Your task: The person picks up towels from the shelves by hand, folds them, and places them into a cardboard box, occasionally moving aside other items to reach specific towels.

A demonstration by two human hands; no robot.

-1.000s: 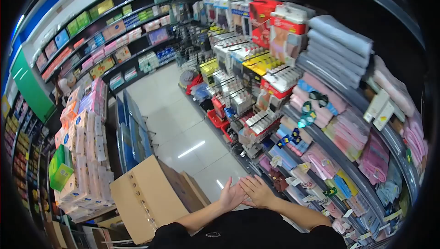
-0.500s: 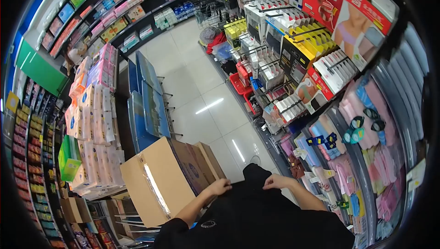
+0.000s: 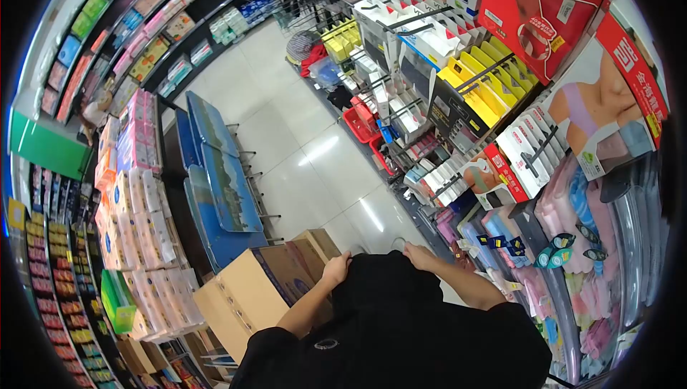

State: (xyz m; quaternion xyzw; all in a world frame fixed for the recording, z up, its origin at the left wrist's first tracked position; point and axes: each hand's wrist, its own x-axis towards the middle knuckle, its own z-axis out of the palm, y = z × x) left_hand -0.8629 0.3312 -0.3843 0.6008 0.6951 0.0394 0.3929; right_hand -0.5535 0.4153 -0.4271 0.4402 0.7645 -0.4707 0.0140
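Observation:
A piece of black cloth (image 3: 387, 274) is stretched out in front of my body, over my black shirt (image 3: 401, 346). My left hand (image 3: 337, 268) is closed on its upper left corner. At the upper right corner, my right hand (image 3: 419, 255) has its fingers closed round the edge. The cloth's lower part merges with the dark shirt. Just left of my left hand stands a taped cardboard box (image 3: 240, 296), with an open carton (image 3: 311, 249) behind it.
Blue folding tables (image 3: 225, 174) lean along the aisle's left side, beside stacked tissue packs (image 3: 147, 224). On the right, racks hold boxed underwear (image 3: 494, 78) and hanging towels (image 3: 529, 267). Red baskets (image 3: 360, 125) stand by the rack's foot. A person (image 3: 96, 110) is at the far left.
Both hands have moved up and outward, spreading the black cloth wider and flatter between them. My right hand now grips its corner. The view has shifted, with the right rack appearing nearer.

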